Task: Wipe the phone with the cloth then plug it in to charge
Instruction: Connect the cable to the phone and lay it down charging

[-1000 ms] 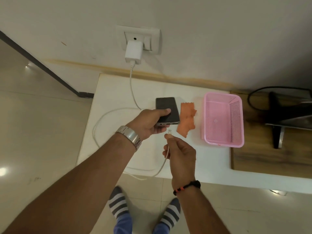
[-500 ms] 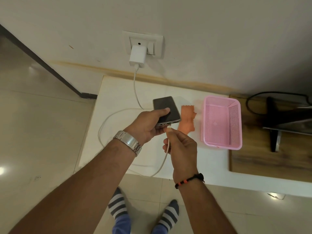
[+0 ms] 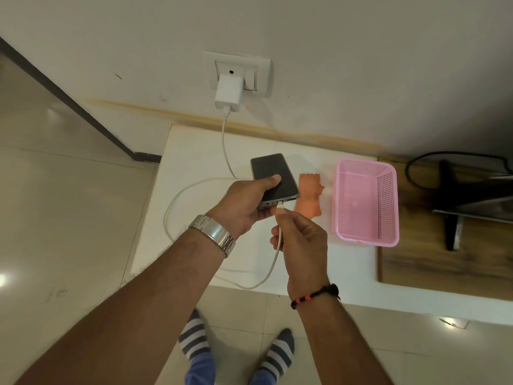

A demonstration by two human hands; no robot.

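My left hand (image 3: 244, 201) grips a dark phone (image 3: 270, 170) above the white table (image 3: 194, 151), thumb on its black screen. With my right hand (image 3: 299, 240) I pinch the plug end of a white charging cable (image 3: 274, 262), and the plug tip touches the port in the phone's bottom edge. The cable loops over the table back to a white charger (image 3: 228, 93) plugged into the wall socket (image 3: 261, 70). An orange cloth (image 3: 309, 195) lies crumpled on the table just right of the phone.
A pink plastic basket (image 3: 366, 237) stands on the table to the right of the cloth. Further right a wooden surface (image 3: 416, 268) carries a black stand (image 3: 449, 218) and a black cord. Beige floor tiles lie left and below, with my striped socks showing.
My right hand has brought the cable plug up to the phone's bottom port, closing the gap. The left hand has tilted the phone a little toward it.
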